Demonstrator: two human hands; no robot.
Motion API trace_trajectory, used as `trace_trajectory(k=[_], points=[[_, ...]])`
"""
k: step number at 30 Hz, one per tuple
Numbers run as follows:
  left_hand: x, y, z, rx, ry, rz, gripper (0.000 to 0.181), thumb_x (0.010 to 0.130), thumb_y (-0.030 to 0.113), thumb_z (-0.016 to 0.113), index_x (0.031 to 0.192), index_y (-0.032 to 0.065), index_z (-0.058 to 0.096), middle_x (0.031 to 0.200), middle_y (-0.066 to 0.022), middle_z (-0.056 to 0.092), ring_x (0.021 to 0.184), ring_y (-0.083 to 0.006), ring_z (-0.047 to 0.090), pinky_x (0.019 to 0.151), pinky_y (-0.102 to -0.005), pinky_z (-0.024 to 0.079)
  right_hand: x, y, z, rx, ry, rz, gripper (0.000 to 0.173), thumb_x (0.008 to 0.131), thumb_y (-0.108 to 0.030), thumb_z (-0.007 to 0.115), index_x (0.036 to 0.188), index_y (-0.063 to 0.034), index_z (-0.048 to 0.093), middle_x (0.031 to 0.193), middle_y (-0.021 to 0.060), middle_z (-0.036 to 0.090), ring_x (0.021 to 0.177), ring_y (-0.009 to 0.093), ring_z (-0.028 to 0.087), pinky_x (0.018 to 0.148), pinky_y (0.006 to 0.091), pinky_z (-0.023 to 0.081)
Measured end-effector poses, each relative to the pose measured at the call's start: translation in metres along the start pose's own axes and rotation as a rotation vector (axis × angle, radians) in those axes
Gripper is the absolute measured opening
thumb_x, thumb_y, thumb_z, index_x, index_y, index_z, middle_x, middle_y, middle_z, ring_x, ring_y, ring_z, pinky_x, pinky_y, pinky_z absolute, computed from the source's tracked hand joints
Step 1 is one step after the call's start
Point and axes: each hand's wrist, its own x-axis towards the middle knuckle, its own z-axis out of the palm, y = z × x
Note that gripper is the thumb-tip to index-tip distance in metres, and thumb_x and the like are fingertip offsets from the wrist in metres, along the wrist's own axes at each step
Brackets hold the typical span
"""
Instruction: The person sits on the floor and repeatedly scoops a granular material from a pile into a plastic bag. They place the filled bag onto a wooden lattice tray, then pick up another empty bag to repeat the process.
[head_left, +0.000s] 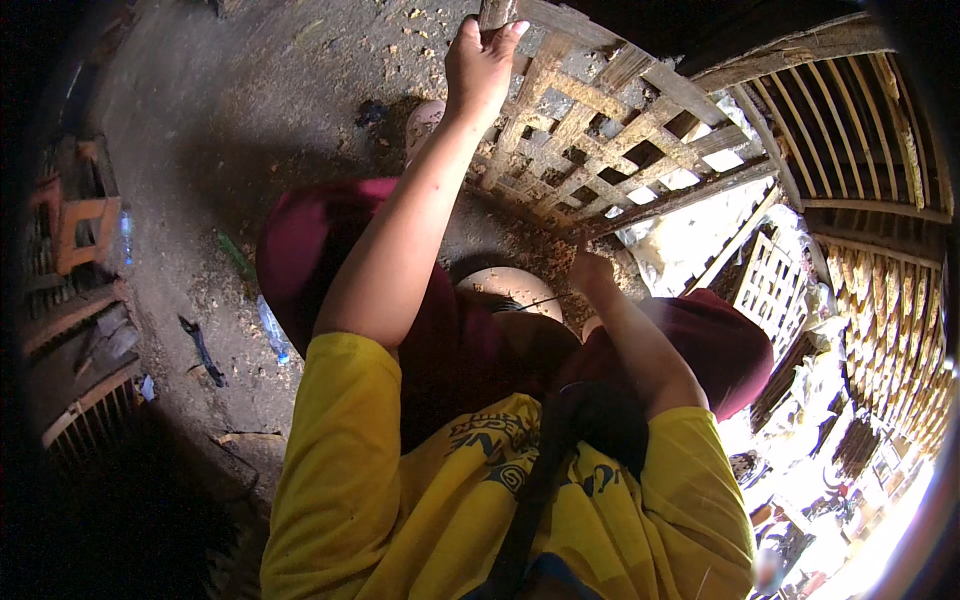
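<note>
My left hand (484, 71) grips the upper frame bar of a woven slat lattice panel (592, 124), with the thumb over the edge. The panel is tilted before me, its slats caked with pale brown dirt. My right hand (592, 271), partly in shadow, is at the panel's lower corner with fingers curled. Whether it holds the panel or a small tool cannot be made out. A thin dark rod or wire (546, 301) runs beside that hand. Between my legs is a pale round object (510, 285), partly hidden.
Crumbly debris (555, 255) lies under the panel on the dirt floor (225, 97). At left are a plastic bottle (272, 330), a dark stick (201, 349) and an orange wooden crate (79, 217). A slatted wooden structure (847, 127) and a smaller lattice panel (769, 285) stand at right.
</note>
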Motion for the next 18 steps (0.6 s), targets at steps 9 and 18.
trace_trajectory(k=[9, 18], points=[[0.003, -0.01, 0.0, 0.042, 0.017, 0.03, 0.023, 0.085, 0.024, 0.062, 0.091, 0.0036, 0.056, 0.081, -0.0011, 0.061, 0.073, -0.0077, 0.052, 0.067, -0.0247, 0.042, -0.006, 0.009, 0.012, -0.112, -0.029, 0.177, 0.076, 0.078, -0.011, 0.046, 0.142, -0.0135, 0.003, 0.073, 0.0181, 0.063, 0.063, 0.032, 0.062, 0.054, 0.0449, 0.048], [-0.001, -0.001, -0.001, 0.027, 0.016, 0.021, 0.023, 0.084, 0.025, 0.062, 0.091, 0.0038, 0.055, 0.08, -0.0009, 0.061, 0.072, -0.0073, 0.053, 0.067, -0.0248, 0.042, -0.008, 0.015, 0.013, -0.253, 0.295, 0.122, 0.075, 0.077, -0.013, 0.048, 0.142, -0.0152, 0.01, 0.061, 0.0143, 0.057, 0.052, 0.027, 0.058, 0.05, 0.045, 0.047]])
